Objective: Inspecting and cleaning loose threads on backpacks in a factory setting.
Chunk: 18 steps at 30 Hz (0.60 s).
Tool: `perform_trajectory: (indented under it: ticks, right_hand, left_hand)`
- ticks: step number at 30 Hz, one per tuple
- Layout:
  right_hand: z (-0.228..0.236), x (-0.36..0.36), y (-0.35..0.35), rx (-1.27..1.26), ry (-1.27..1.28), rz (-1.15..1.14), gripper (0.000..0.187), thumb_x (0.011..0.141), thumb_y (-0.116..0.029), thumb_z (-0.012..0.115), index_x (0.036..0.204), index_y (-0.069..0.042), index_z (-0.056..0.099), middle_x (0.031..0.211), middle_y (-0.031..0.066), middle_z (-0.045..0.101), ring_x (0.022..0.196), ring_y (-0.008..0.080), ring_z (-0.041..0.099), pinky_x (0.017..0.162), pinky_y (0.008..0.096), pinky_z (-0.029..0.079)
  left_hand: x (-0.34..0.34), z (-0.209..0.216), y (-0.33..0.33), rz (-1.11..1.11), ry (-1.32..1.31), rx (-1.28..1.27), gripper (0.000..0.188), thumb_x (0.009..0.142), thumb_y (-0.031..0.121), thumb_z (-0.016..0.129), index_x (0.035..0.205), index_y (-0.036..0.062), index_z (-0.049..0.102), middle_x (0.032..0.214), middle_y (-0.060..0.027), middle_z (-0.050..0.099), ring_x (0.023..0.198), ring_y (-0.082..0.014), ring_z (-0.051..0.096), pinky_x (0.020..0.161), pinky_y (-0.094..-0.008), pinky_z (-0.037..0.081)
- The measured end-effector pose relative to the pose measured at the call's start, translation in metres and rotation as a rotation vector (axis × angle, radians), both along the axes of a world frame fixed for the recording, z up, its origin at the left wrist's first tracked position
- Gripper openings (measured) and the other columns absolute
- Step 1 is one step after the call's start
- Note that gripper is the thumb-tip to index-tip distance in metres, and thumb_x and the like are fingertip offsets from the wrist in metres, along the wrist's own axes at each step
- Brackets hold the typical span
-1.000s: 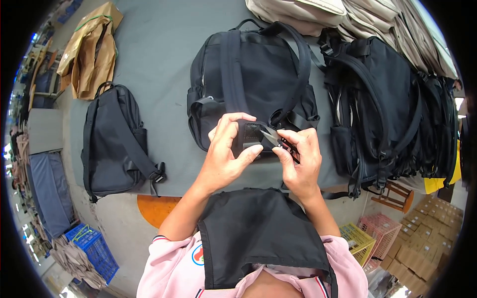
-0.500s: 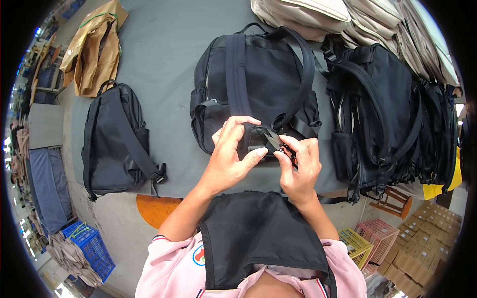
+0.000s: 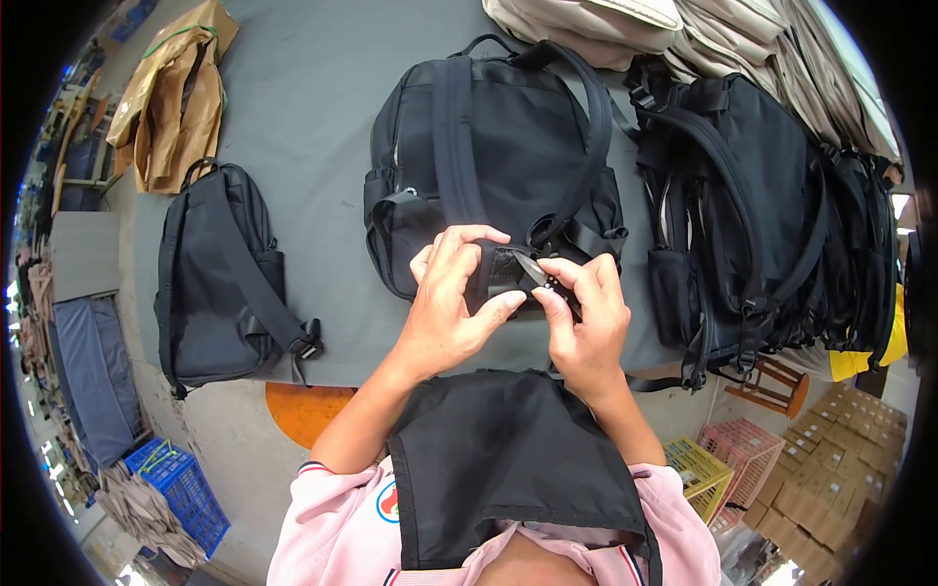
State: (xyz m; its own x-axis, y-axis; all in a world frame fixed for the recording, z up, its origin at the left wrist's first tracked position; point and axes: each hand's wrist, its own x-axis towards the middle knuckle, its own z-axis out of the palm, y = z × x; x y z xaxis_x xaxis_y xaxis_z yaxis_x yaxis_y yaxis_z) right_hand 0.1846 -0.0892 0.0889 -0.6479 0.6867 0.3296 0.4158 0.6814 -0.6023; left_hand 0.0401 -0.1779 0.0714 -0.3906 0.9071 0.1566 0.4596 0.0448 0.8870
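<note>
A large black backpack (image 3: 518, 137) lies on the grey-covered table in front of me, its shoulder straps facing up. At its lower edge, my left hand (image 3: 454, 288) pinches the end of a black strap (image 3: 504, 266) between thumb and fingers. My right hand (image 3: 588, 308) grips small thread snips (image 3: 533, 272) between thumb and forefinger. Their pointed silver blades reach to the stitched end of the strap; whether they touch a thread is too small to tell. The snips' dark handle is mostly hidden by my right fingers.
A smaller black backpack (image 3: 217, 283) lies at the left, below a brown paper bag (image 3: 176, 107). Several black backpacks (image 3: 733, 215) stand at the right, with beige bags (image 3: 596, 24) behind. Below the table are an orange stool (image 3: 303, 415), crates (image 3: 181, 493) and cartons (image 3: 831, 469).
The blades of the snips have turned and moved left, closer to the strap's end. My left hand keeps its pinch, and the whole view has shifted slightly.
</note>
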Motion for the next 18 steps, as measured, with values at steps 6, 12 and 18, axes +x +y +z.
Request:
perform_trajectory:
  ticks: [6,12,18]
  right_hand:
    - [-0.0111,0.0044,-0.0019,-0.266,0.231,-0.007,0.022,0.075,-0.004,0.068,0.097,-0.004,0.064,0.078,0.0063,0.049,0.062,0.0157,0.054,0.051,0.0282,0.043]
    - [-0.0053,0.0038,-0.0034,-0.083,0.149,-0.007,0.026,0.074,-0.006,0.070,0.099,-0.005,0.063,0.078,0.0065,0.048,0.054,0.0176,0.052,0.048,0.0283,0.042]
    - [-0.0028,0.0014,-0.0048,-0.058,0.108,-0.001,0.025,0.073,-0.005,0.070,0.098,-0.005,0.063,0.078,0.0067,0.049,0.055,0.0174,0.053,0.048,0.0285,0.042]
  left_hand:
    - [0.0008,-0.0014,-0.0003,-0.002,-0.084,0.015,0.031,0.071,0.019,0.071,0.095,0.0024,0.059,0.113,-0.0079,0.053,0.105,-0.0233,0.049,0.094,-0.0351,0.033]
    - [0.0016,-0.0009,0.0000,-0.021,-0.028,0.018,0.031,0.072,0.019,0.071,0.095,0.0028,0.059,0.114,-0.0081,0.053,0.106,-0.0233,0.048,0.094,-0.0352,0.032]
    - [0.0036,-0.0033,-0.0016,0.004,0.024,0.021,0.032,0.071,0.022,0.073,0.089,0.0031,0.054,0.116,-0.0060,0.052,0.107,-0.0203,0.047,0.094,-0.0370,0.022]
